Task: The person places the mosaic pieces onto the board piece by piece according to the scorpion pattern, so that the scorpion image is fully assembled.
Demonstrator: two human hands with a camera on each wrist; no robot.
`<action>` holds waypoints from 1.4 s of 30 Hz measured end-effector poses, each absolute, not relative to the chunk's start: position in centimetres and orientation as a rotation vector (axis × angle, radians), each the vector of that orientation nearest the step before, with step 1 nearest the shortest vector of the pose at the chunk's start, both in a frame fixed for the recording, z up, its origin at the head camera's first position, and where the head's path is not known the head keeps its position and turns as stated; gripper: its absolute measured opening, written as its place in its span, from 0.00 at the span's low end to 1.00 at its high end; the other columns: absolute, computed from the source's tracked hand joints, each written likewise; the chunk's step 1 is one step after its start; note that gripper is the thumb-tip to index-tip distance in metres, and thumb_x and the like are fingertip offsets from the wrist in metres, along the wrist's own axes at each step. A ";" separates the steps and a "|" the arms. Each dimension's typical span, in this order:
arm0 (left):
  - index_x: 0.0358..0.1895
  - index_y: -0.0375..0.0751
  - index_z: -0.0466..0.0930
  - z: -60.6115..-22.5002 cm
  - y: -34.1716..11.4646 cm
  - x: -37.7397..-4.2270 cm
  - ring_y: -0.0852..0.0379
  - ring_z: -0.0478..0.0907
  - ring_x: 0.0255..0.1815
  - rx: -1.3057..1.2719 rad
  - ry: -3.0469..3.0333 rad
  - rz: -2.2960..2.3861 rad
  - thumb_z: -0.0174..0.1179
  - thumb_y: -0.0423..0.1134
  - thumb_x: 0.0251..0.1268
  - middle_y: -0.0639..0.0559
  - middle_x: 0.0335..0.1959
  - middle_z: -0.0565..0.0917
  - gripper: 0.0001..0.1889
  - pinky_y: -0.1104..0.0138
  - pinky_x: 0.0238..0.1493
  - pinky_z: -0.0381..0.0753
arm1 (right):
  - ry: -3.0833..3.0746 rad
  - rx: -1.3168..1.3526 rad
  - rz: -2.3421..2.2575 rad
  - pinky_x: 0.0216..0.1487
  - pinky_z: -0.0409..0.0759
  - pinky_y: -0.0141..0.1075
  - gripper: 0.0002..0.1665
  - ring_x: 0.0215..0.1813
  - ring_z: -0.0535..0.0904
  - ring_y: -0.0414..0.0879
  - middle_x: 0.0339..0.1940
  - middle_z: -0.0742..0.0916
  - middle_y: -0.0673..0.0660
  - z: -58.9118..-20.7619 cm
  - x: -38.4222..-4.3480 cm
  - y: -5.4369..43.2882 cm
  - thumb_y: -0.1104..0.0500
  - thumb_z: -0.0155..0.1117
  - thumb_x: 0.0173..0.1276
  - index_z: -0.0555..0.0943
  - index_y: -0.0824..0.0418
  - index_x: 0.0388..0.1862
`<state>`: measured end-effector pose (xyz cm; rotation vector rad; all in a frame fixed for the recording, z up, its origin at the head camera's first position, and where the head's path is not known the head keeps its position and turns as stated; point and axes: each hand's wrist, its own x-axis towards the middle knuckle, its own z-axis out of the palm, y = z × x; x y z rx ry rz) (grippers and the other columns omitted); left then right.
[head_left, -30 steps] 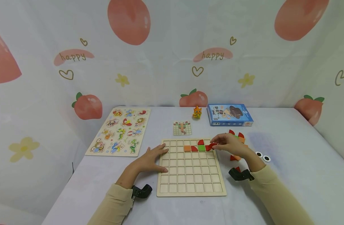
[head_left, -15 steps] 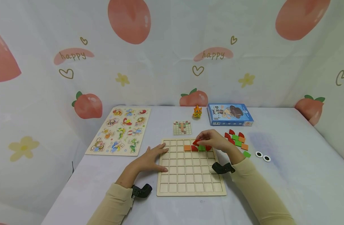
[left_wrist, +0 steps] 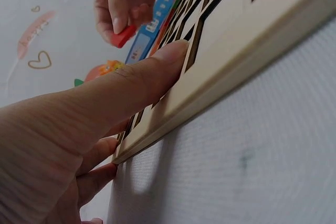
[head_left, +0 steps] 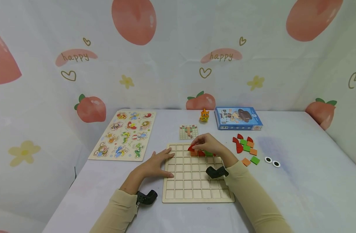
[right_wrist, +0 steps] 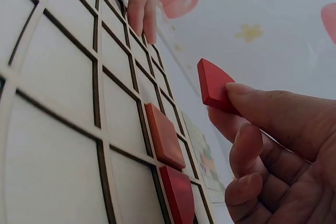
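Note:
A wooden grid board lies on the table. Its second row from the top holds an orange square tile, a red curved tile and a green square tile; more red shows at the right, partly hidden. My right hand pinches a red quarter-round tile between thumb and fingers, raised above the board near the orange tile. Along the board's left edge my left hand rests with fingers spread, the thumb lying on the board's top.
Behind the board lies a small pattern card. An orange figurine and a blue box stand farther back. Loose red, green and orange tiles and two eye pieces lie right. An animal puzzle board lies left.
My right hand has moved left across the top of the board with the red quarter-round tile, uncovering the loose tiles at the right. My left hand has stayed in place.

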<state>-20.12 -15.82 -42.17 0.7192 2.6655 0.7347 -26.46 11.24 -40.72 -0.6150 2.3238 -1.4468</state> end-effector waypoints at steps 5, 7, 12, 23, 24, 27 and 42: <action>0.69 0.46 0.63 -42.2 -15.8 -20.1 0.47 0.46 0.76 0.705 2.664 0.734 0.70 0.56 0.46 0.49 0.76 0.51 0.44 0.43 0.73 0.33 | 2.318 -0.583 -1.460 0.32 0.76 0.31 0.09 0.30 0.77 0.40 0.30 0.85 0.55 -41.1 -26.5 10.3 0.62 0.65 0.61 0.81 0.68 0.38; 0.69 0.46 0.63 -42.2 -15.8 -20.1 0.47 0.46 0.76 0.703 2.665 0.728 0.69 0.56 0.46 0.49 0.76 0.51 0.45 0.43 0.73 0.33 | 2.321 -0.592 -1.459 0.33 0.77 0.31 0.09 0.30 0.78 0.41 0.30 0.85 0.56 -41.2 -26.5 10.1 0.63 0.65 0.61 0.81 0.68 0.37; 0.69 0.46 0.62 -42.2 -15.8 -20.2 0.47 0.46 0.76 0.704 2.669 0.718 0.69 0.57 0.46 0.49 0.76 0.51 0.45 0.42 0.73 0.33 | 2.351 -0.630 -1.424 0.36 0.78 0.30 0.08 0.31 0.79 0.39 0.31 0.86 0.58 -41.5 -26.5 9.6 0.64 0.65 0.61 0.82 0.69 0.36; 0.69 0.47 0.63 -42.1 -15.8 -20.1 0.47 0.46 0.76 0.702 2.663 0.720 0.69 0.56 0.47 0.49 0.76 0.51 0.44 0.43 0.73 0.33 | 2.387 -0.630 -1.361 0.34 0.76 0.29 0.09 0.28 0.77 0.37 0.29 0.86 0.59 -41.6 -26.4 8.9 0.62 0.67 0.59 0.83 0.69 0.34; 0.69 0.47 0.63 -42.1 -15.8 -20.1 0.47 0.46 0.76 0.704 2.663 0.719 0.69 0.56 0.47 0.49 0.76 0.51 0.44 0.43 0.73 0.34 | 2.391 -0.636 -1.356 0.34 0.76 0.29 0.09 0.28 0.77 0.38 0.30 0.87 0.60 -41.6 -26.4 8.9 0.62 0.67 0.59 0.83 0.70 0.35; 0.69 0.46 0.62 -42.1 -15.8 -20.2 0.47 0.46 0.76 0.711 2.662 0.717 0.69 0.56 0.47 0.49 0.76 0.51 0.44 0.43 0.73 0.34 | 2.403 -0.641 -1.341 0.35 0.75 0.29 0.10 0.29 0.76 0.39 0.31 0.86 0.63 -41.6 -26.3 8.8 0.62 0.67 0.59 0.83 0.70 0.35; 0.69 0.45 0.62 -42.1 -15.8 -20.2 0.47 0.46 0.76 0.715 2.658 0.721 0.69 0.56 0.47 0.49 0.76 0.51 0.45 0.42 0.73 0.34 | 2.445 -0.639 -1.300 0.30 0.74 0.30 0.06 0.24 0.74 0.38 0.28 0.87 0.59 -42.0 -26.5 8.5 0.64 0.65 0.60 0.86 0.67 0.33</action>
